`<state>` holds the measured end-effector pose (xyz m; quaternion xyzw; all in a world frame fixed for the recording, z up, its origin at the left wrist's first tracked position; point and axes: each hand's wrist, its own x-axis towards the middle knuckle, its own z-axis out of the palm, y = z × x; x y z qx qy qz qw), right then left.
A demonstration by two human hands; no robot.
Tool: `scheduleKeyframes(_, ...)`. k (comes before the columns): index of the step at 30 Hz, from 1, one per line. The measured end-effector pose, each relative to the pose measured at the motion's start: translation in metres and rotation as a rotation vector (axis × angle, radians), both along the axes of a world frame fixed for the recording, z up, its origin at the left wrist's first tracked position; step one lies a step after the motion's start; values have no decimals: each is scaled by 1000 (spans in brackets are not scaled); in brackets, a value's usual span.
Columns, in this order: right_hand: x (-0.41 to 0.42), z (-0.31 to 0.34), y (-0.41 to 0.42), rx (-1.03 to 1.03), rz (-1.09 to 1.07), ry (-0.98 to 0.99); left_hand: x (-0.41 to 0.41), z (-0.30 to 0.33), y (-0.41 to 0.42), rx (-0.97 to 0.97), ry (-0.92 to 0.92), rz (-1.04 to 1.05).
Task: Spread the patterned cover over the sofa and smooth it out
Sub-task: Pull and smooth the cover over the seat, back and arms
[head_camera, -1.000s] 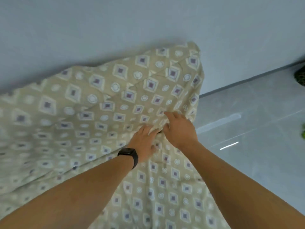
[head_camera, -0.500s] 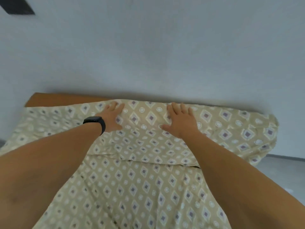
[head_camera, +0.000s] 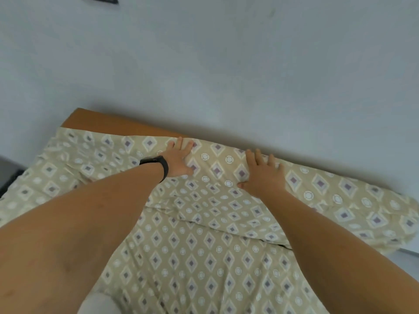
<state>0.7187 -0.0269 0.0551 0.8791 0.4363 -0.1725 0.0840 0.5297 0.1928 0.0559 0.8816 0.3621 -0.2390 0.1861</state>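
Patterned cover (head_camera: 204,245) draped across the sofa (head_camera: 108,123), beige with purple diamonds, rumpled into folds just below both palms. Left hand (head_camera: 179,159), black band (head_camera: 158,164) at the wrist, pressed flat on the cloth along the backrest top, fingers straight. Right hand (head_camera: 263,175) just beside it, likewise spread flat, gripping nothing. Orange upholstery bare beyond the left hand, against the pale wall (head_camera: 226,64).

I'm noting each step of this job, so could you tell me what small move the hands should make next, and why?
Probably slide both hands outward along the top edge. The left hand and right hand lie flat on the cover atop the sofa's back, wrinkles bunch just below them, and a strip of bare orange sofa still shows at the upper left.
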Motion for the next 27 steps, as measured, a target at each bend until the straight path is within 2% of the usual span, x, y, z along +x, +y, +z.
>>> scheduleKeyframes(3, -27, 1, 4, 6, -26, -56, 5, -2, -3, -38, -41, 64)
scheduleKeyframes(5, -48, 4, 22, 26, 1, -15, 6, -6, -7, -5, -50, 70)
scheduleKeyframes(9, -86, 12, 79, 18, 23, 77, 2, 12, 16, -72, -15, -114)
scheduleKeyframes(11, -111, 14, 108, -10, 46, 96, -30, 34, 51, -158, -189, -116)
scheduleKeyframes(13, -142, 15, 132, -41, 61, 111, -81, 38, 91, -50, -403, 11)
scheduleKeyframes(14, -157, 14, 148, -43, 79, 97, -114, 35, 115, 43, -436, 95)
scheduleKeyframes(17, -188, 13, 198, 33, 140, 37, -200, 12, 174, 272, -375, 228)
scheduleKeyframes(20, -210, 10, 241, 238, 218, -42, -254, -4, 215, 366, -249, 275)
scheduleKeyframes(23, -227, 0, 268, 339, 225, -128, -274, -14, 244, 435, -251, 246)
scheduleKeyframes(27, -233, -4, 288, 266, 293, -134, -274, -18, 260, 500, -305, 80)
